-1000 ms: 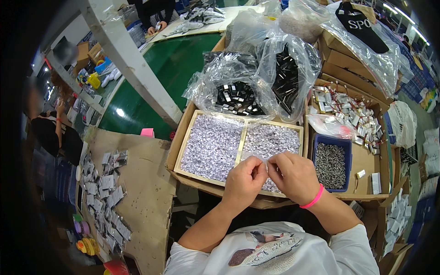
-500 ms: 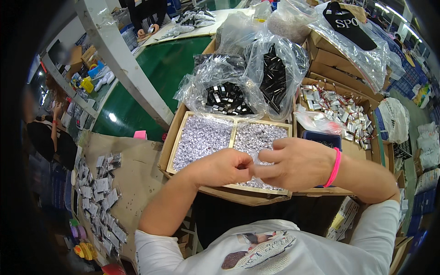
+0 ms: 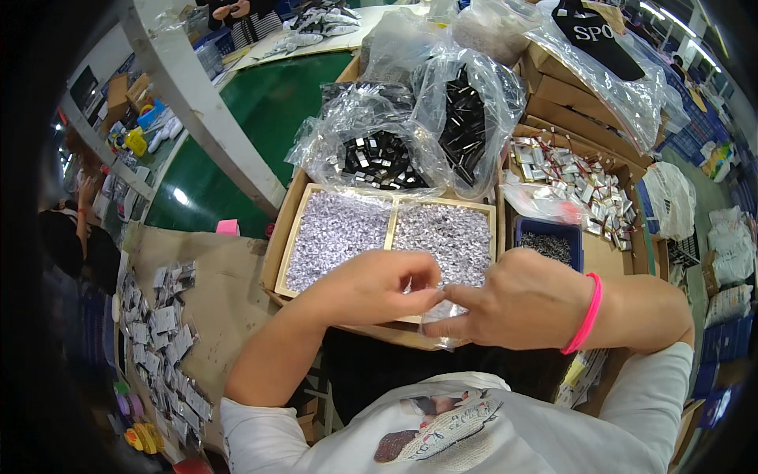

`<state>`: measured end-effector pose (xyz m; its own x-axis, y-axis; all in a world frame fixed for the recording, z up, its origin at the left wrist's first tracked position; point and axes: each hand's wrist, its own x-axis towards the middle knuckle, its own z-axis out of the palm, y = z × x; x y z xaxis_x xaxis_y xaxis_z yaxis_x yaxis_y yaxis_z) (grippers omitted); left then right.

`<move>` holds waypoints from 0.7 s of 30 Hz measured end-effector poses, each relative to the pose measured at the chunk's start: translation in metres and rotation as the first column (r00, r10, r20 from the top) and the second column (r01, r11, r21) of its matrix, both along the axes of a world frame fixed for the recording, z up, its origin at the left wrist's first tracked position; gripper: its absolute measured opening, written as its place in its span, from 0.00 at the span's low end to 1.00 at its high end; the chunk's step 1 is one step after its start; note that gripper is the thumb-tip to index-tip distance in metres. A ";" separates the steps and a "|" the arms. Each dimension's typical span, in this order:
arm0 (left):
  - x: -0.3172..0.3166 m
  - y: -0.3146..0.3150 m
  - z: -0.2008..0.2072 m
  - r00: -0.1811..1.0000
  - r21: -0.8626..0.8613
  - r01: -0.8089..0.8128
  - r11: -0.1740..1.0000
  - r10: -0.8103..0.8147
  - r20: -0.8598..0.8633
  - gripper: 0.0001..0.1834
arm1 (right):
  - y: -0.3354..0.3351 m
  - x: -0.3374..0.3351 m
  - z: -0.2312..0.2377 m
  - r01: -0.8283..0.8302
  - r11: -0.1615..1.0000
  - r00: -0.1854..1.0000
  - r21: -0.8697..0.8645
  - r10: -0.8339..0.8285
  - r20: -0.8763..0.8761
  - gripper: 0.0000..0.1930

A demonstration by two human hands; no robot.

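Observation:
Between my hands is a small clear plastic bag [image 3: 444,322], held above the front edge of a wooden tray. My left hand [image 3: 377,286] pinches the bag's upper edge with thumb and forefinger. Closed over its right side is my right hand [image 3: 527,302], with a pink band at the wrist. What the bag contains is too small to tell. Just beyond my fingers, the divided wooden tray [image 3: 391,223] has two compartments full of tiny silvery pieces. A dark blue bin [image 3: 581,246] of small metal parts stands right of the tray.
Behind the tray, clear bags hold black block-shaped parts [image 3: 379,160] and black slim parts [image 3: 464,118]. Wired silver parts [image 3: 580,186] fill a carton at right. Packed small bags [image 3: 166,320] lie on the left table. A slanted white post [image 3: 197,103] rises at left.
Both hands have come slightly nearer to me, bringing the plastic bag clear of the tray's contents. My right hand has lowered and uncovered the blue bin.

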<state>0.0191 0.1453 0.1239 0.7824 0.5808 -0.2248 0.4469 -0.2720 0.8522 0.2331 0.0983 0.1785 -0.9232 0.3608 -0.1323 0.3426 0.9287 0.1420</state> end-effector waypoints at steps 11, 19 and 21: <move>0.036 -0.021 -0.053 0.918 -0.432 0.096 0.897 0.088 0.387 0.46 | -0.012 0.042 -0.035 0.177 0.982 0.935 -0.070 -0.190 -0.299 0.20; 0.046 -0.022 -0.060 0.857 -0.454 0.128 0.882 0.132 0.498 0.40 | -0.059 0.157 -0.055 0.602 0.682 0.442 -0.415 -0.718 -0.538 0.16; 0.044 -0.025 -0.058 0.833 -0.453 0.050 0.890 0.213 0.510 0.39 | -0.064 0.206 -0.065 0.875 0.399 0.288 -0.273 -0.884 -0.367 0.10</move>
